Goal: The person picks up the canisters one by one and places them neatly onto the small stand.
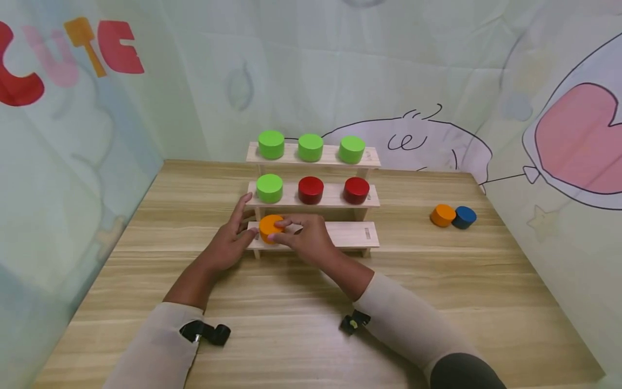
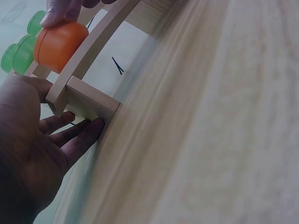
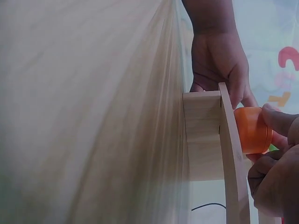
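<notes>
An orange round block [image 1: 268,227] sits at the left end of the lowest step of a three-tier wooden stand [image 1: 347,233]. My right hand [image 1: 311,240] pinches this block between thumb and fingers, its underside right at the step in the right wrist view. At the stand's left end, my left hand [image 1: 225,246] holds the side, with the thumb by the step's edge and the fingers [image 2: 84,140] bent around the support leg [image 2: 93,100]. A green block [image 1: 269,188] and two red blocks, one in the middle [image 1: 310,190] and one at right [image 1: 356,190], stand on the middle step.
Three green blocks, including a central one [image 1: 310,148], line the top step. Right of the stand, another orange block [image 1: 443,215] and a blue block [image 1: 464,217] lie side by side on the wooden table [image 1: 291,346]. A printed cloth [image 1: 204,81] rises behind.
</notes>
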{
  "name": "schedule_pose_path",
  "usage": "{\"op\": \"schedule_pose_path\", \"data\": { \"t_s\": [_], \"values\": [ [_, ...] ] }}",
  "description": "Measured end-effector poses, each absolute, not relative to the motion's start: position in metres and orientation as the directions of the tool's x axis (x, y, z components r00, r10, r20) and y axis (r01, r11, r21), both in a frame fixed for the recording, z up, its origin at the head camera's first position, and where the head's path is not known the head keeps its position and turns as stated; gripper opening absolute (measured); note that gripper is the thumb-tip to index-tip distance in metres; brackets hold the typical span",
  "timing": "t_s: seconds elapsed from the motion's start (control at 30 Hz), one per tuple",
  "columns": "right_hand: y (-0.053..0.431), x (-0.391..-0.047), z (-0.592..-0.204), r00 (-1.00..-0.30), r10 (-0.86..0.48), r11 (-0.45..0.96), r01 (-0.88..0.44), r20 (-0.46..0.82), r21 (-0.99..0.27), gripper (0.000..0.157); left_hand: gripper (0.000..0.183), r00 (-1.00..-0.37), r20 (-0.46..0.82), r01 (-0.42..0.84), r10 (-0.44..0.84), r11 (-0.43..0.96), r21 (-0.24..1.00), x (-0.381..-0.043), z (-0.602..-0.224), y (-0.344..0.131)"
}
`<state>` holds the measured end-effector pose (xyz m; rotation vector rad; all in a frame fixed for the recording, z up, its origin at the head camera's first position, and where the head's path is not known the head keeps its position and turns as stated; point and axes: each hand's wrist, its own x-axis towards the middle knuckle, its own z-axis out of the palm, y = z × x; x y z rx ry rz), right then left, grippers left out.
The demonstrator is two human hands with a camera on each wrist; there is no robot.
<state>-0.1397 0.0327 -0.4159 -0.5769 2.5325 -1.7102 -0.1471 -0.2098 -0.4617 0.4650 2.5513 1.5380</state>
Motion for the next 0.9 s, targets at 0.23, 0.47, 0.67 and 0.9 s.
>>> {"op": "schedule_pose_path", "data": {
  "t_s": [0.23,0.47,0.67,0.9],
  "values": [
    [0.0317,-0.1403,-0.4163,-0.931,-0.331,0.327,-0.268,0.156,-0.906,0.026,0.081,-0.944,0.052,0.2,0.327,0.437,0.877,-0.1461,-0.4609,-0.2098],
    [0.0304,-0.1398,-0.4167,-0.927,-0.338,0.332,-0.278,0.161,-0.901,0.026,0.081,-0.942,0.063,0.211,0.328,0.439,0.874,-0.1454,-0.4599,-0.2091],
    [0.0317,-0.1392,-0.4154,-0.923,-0.347,0.377,-0.302,0.169,-0.876,0.03,0.081,-0.943,0.06,0.208,0.327,0.442,0.873,-0.1452,-0.4594,-0.209],
    [0.0376,-0.136,-0.4104,-0.91,-0.366,0.419,-0.349,0.195,-0.838,0.041,0.081,-0.944,0.054,0.201,0.326,0.437,0.877,-0.1458,-0.4597,-0.2092]
  ]
}}
